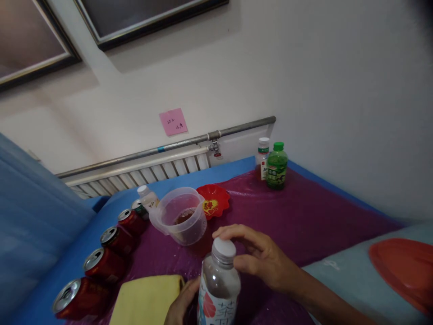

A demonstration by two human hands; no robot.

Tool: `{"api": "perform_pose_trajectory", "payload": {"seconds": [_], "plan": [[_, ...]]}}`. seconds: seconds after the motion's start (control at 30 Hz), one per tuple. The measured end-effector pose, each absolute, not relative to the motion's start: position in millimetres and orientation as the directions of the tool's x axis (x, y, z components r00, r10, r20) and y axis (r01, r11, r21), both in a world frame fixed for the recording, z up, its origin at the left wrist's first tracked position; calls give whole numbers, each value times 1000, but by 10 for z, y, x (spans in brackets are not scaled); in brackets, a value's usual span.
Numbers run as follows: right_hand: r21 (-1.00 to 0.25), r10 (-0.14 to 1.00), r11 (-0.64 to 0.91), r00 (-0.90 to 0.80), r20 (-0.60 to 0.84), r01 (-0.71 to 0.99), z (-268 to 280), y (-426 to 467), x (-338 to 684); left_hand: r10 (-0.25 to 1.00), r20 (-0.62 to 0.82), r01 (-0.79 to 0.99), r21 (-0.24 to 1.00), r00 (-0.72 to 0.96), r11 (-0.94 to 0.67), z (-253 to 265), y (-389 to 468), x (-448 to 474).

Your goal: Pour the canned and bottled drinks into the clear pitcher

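White plastic tops the tea bottle [219, 286] in front of me, which stands nearly upright at the lower edge of my view, its base cut off, just nearer me than the translucent measuring jug [187, 228]. If my grip on the smooth side were loose, twisting the white cap [223, 249] could spin the whole bottle; squeezing too hard with the cap off could push liquid over the rim, if any is inside. A careless elbow or a tipped bottle could also knock the jug, and its brown liquid would run over the purple sheet [301, 221] towards the folded yellow cloth [145, 298].

As for my fingers, the right hand [260, 257] arches around the cap, thumb and forefinger apart by about its width, thumb by the near side, fingertips at the far rim; whether they pinch it, I can't tell. My left hand [185, 301] lies against the bottle's left side, its fingertips hidden, so I can't judge how firmly it holds.
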State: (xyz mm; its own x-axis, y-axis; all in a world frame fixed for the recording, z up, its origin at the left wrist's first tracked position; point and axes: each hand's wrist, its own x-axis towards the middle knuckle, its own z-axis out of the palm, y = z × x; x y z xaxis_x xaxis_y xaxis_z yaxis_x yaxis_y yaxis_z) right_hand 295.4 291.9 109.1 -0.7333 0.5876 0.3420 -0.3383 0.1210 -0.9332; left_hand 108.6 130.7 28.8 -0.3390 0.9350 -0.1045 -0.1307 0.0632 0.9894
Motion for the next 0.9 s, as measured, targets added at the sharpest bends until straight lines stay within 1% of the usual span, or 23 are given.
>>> {"api": "perform_pose_trajectory", "payload": {"seconds": [0.1,0.17,0.2,0.27,0.33,0.4,0.47,0.57,0.7,0.8,0.9], "plan": [[-932,638,113,-694,334,-345,1060,2973,2954,933,-20,-171,984,-359,-45,250,1248,1057],[-942,691,105,-657,300,-319,1035,3033,2940,916,-16,-158,986,-401,-51,243,1178,967],[-949,714,103,-642,279,-298,1022,3062,2930,894,-27,-143,989,-447,-42,255,1137,901],[-960,743,105,-621,249,-259,1002,3104,2909,814,-39,-115,993,-580,-35,326,1062,742],[-965,753,116,-612,240,-236,989,3120,2891,697,-40,-83,996,-716,-28,457,1028,566],[-966,752,131,-613,243,-221,983,3114,2874,593,-26,-42,999,-805,-14,614,1063,393],[-966,749,146,-615,248,-212,982,3096,2861,513,13,7,1000,-858,-13,735,1171,227],[-973,761,134,-610,222,-186,994,3073,2851,448,87,87,996,-890,-20,759,1427,-28],[-986,783,112,-600,164,-124,1005,3092,2855,411,109,128,992,-905,20,558,1796,-354],[-986,788,132,-592,166,-100,985,3143,2861,409,110,157,984,-906,83,407,2006,-515],[-984,785,165,-594,177,-75,927,3203,2862,372,99,179,966,-923,186,313,2140,-598]]}}
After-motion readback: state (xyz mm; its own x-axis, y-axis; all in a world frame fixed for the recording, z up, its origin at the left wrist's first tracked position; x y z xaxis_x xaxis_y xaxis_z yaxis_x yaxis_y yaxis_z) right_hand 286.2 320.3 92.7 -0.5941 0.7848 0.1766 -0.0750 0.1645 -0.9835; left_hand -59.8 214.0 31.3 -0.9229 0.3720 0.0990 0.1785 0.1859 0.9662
